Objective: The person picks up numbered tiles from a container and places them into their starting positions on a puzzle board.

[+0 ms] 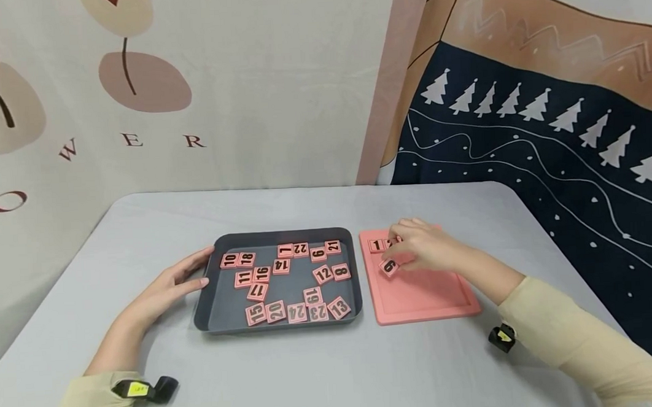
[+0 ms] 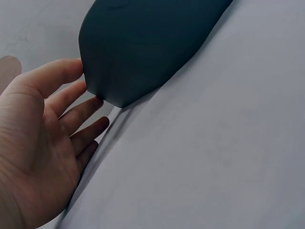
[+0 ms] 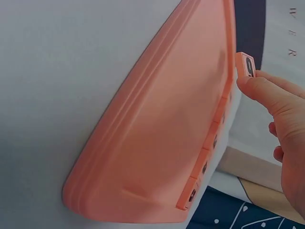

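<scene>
The right hand [image 1: 426, 247] pinches a tile reading "6" [image 1: 389, 267] over the pink board [image 1: 425, 298]; left of the board, the left hand [image 1: 167, 288], fingers [image 1: 193, 260] extended, touches a gray tray [image 1: 226, 304] of numbered tiles [image 1: 230, 260] including "10" and "18."

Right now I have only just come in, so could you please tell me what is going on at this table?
A person's right hand pinches a numbered tile over the pink board. A row of tiles starting with 1 lies along the board's far edge, partly hidden by the hand. The left hand touches the left side of the grey tray, where more tiles lie scattered, turned different ways.
</scene>
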### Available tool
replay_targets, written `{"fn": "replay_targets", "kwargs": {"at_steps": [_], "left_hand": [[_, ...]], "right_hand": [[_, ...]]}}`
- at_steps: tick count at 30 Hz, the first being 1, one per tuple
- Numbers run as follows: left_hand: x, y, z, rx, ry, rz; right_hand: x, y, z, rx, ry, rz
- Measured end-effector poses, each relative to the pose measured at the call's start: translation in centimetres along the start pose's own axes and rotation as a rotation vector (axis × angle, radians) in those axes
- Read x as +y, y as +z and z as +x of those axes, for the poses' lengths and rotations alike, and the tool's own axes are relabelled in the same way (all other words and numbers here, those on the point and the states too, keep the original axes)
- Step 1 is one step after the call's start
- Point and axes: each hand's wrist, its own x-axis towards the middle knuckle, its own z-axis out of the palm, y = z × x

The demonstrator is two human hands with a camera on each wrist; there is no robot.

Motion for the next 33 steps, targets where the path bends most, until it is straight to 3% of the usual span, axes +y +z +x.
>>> {"fn": "replay_targets", "kwargs": {"at_steps": [6, 11, 16, 23, 30, 33], "left_hand": [[0.1, 0.0, 0.0, -0.002, 0.007, -0.001], [0.0, 0.0, 0.0, 0.001, 0.003, 0.006], [0.1, 0.0, 0.0, 0.002, 0.003, 0.007], [0.1, 0.0, 0.0, 0.005, 0.006, 0.008], [0.0, 0.0, 0.0, 0.004, 0.008, 0.001], [0.0, 0.0, 0.0, 0.004, 0.002, 0.002]], "right_hand": [[0.7, 0.7, 0.6, -0.061, -0.012, -0.057], [1.1, 1.4, 0.9, -0.056, -0.043, -0.094], [1.3, 2.1, 1.0, -0.022, -0.052, -0.105], [1.0, 2.4, 1.1, 0.018, -0.002, -0.066], [1.6, 3.4, 0.8, 0.163, 0.007, 0.005], [1.8, 3.6, 0.5, 0.185, 0.020, 0.029]]}}
